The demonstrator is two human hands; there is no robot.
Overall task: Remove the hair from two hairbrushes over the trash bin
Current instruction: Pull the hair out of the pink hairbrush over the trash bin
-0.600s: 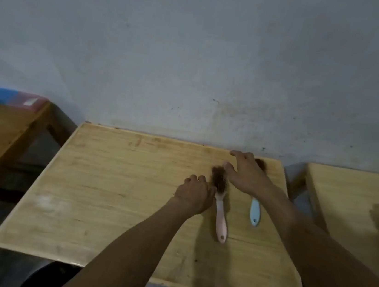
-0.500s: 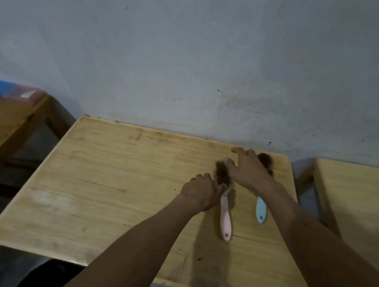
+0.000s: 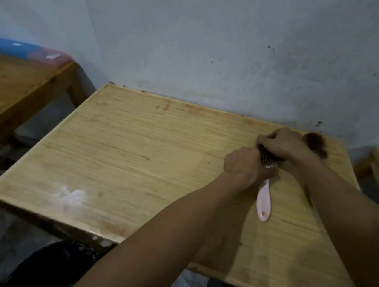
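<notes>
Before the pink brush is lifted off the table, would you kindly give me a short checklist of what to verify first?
1. Left hand grips the pink hairbrush near its neck: ok.
2. Right hand is curled over the pink brush's head: ok.
3. Hair is still in its bristles: cannot tell, the hands mostly cover the head.
4. Brush is over the trash bin: not ok, it lies on the table; a dark bin shows below the near edge.
5. Second hairbrush, still full of hair, lies clear of the lift: ok.
</notes>
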